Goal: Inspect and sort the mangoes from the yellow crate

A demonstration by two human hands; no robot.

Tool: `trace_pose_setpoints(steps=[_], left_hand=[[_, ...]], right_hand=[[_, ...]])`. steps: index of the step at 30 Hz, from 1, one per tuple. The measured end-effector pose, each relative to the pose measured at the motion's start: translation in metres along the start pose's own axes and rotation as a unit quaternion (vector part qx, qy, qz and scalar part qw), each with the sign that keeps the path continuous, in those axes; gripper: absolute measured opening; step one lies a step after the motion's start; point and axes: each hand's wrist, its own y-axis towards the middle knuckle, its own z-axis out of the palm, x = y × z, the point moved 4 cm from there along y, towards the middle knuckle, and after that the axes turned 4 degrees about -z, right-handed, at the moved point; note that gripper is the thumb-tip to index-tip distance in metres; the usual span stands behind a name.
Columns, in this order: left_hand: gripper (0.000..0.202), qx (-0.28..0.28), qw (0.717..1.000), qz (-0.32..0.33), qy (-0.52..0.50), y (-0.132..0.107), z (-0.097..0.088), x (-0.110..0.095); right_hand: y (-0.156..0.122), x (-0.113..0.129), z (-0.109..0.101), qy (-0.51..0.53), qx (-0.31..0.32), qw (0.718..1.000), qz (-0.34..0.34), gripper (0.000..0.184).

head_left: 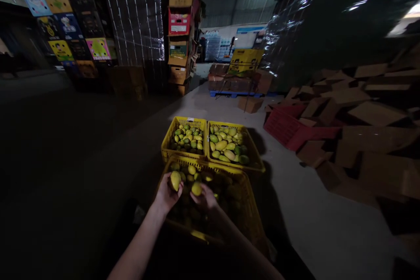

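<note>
My left hand (166, 194) is closed around a yellow mango (175, 180), held up over the near yellow crate (246, 188). Just to its right, my right hand (206, 198) grips a second, rounder-looking yellow mango (196, 189). Beneath both hands the near crate holds many mangoes, mostly lost in shadow. Behind it stand two more yellow crates side by side. Small green and yellow mangoes fill much of the back left crate (164, 143). Larger, mostly yellow ones lie in the back right crate (257, 154), with several green ones near its front.
A heap of flattened cardboard boxes (374, 140) and a red crate (288, 129) lie on the floor at right. Stacked fruit cartons (179, 26) rise behind. A blue pallet (234, 94) carries boxes at the back. Wrapped stacks (138, 30) stand at back left.
</note>
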Motion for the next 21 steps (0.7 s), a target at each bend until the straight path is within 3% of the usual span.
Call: trace_pose_setpoints(steps=[2, 3, 6, 11, 14, 19, 21], left_hand=[[0.015, 0.006, 1.0, 0.0, -0.005, -0.003, -0.001, -0.002], [0.015, 0.008, 1.0, -0.001, -0.008, -0.004, -0.001, -0.003], [0.014, 0.01, 1.0, -0.004, -0.007, -0.007, 0.0, -0.003], [0.014, 0.003, 1.0, 0.006, 0.022, -0.004, 0.0, 0.002], [0.014, -0.018, 0.998, 0.014, 0.06, 0.008, -0.005, 0.012], [0.018, -0.088, 0.982, -0.063, 0.155, 0.037, -0.03, 0.057], [0.016, -0.09, 0.978, -0.069, 0.173, 0.046, -0.036, 0.077]], right_hand=[[0.023, 0.025, -0.008, 0.06, -0.002, 0.998, -0.006, 0.04], [0.032, 0.038, -0.011, 0.149, 0.014, 0.989, -0.002, 0.039], [0.04, 0.067, -0.017, 0.268, 0.072, 0.961, 0.011, 0.034], [0.008, 0.061, -0.009, 0.222, 0.103, 0.964, 0.105, 0.031], [-0.008, 0.056, -0.009, 0.17, 0.093, 0.975, 0.113, 0.03], [-0.02, 0.064, -0.033, 0.137, -0.007, 0.984, 0.113, 0.023], [-0.023, 0.069, -0.046, 0.145, -0.028, 0.983, 0.107, 0.022]])
